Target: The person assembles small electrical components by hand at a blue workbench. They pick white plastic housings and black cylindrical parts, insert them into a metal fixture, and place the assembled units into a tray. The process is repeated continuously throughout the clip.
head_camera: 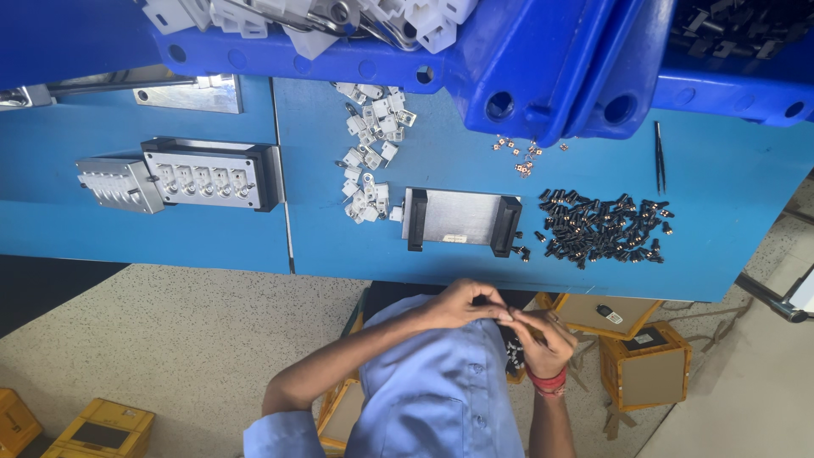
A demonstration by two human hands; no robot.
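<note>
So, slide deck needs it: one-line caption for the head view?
Both hands pinch a small part before a blue bench strewn with black parts and white parts.

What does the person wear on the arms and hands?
The left hand and the right hand are bare, without gloves. The left arm has a light blue sleeve ending near the elbow, matching the buttoned shirt. The right wrist carries red bands.

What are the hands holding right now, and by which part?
The left hand and right hand meet fingertip to fingertip near the shirt, pinching something very small. It is too small and covered to tell what it is or where the grip sits.
</note>
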